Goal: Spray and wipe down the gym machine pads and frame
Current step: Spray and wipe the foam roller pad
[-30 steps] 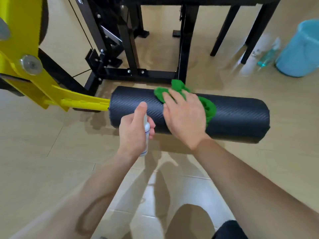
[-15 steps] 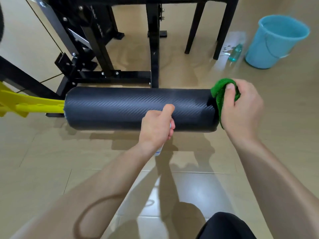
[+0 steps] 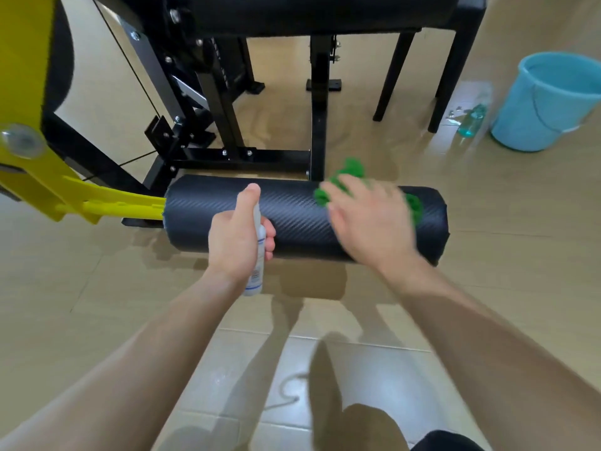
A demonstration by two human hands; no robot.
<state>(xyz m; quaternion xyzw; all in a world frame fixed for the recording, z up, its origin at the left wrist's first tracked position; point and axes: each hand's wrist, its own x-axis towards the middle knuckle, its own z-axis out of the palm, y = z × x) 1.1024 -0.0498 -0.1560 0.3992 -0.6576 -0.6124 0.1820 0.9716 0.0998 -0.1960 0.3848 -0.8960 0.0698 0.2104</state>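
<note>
Roller pad [image 3: 292, 219]: black cylinder with a woven carbon-pattern cover. Its long axis lies horizontal, left to right across the view, and it hangs clear of the tiled floor [image 3: 97, 288]. The left end sits on the yellow lever arm [image 3: 113, 205]; the right end is free and points toward the blue bucket [image 3: 536, 118].

Left hand [image 3: 239, 242]: wrapped round a small white spray bottle [image 3: 257, 278], index finger up on the nozzle head. The bottle is upright in front of the pad's middle, nozzle aimed at the pad. Its label has blue bands and dark print, too small to read.

Right hand [image 3: 370, 222]: motion-blurred, fingers apparently stretched out flat. It presses a green cloth [image 3: 353, 167] onto the top of the pad near the right end. Cloth shows beyond the fingertips and at the far side of the hand.

Black machine frame [image 3: 318, 125]: uprights and a bolted cross-member stand behind the pad. A black upholstered pad [image 3: 318, 11] runs along the top edge of the view.

On the floor at far right, a clear bottle with teal liquid [image 3: 471, 120] lies just beside the bucket. No brand or writing is legible on the machine.
</note>
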